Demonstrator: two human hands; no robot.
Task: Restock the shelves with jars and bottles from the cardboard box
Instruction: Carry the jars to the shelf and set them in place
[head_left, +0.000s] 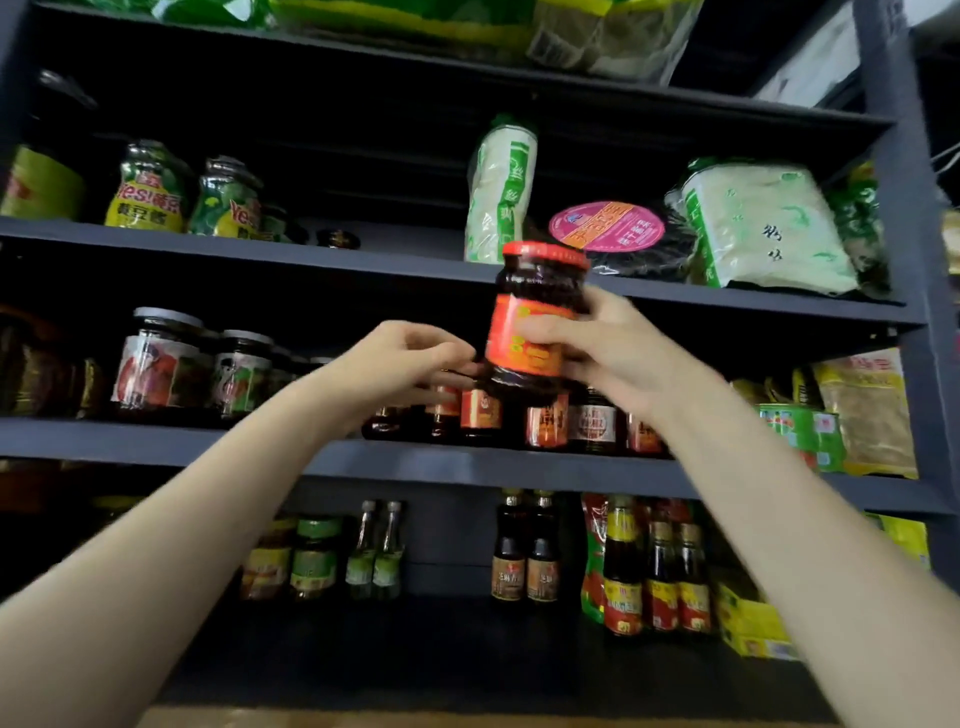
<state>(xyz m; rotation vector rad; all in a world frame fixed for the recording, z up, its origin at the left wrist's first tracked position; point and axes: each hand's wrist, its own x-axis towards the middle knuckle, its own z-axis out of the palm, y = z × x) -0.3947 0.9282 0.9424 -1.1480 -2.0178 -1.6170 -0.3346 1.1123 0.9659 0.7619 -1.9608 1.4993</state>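
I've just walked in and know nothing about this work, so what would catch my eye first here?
A dark sauce jar with a red lid and an orange-red label, held up mid-frame by the right hand, with the left hand beside it. Behind them, dark shelving packed with goods: yellow-labelled jars upper left, a row of small dark jars behind the hands, and pale green-printed packets upper right.

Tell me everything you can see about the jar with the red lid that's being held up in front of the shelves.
The jar is dark glass holding a dark, near-black filling, with a red screw lid and a red-orange label with yellow marks, too blurred to read. It is held in the air, roughly upright and tilted slightly, in front of the middle shelves. The right hand grips its side, thumb across the label. The left hand is beside its lower left edge; contact cannot be told.
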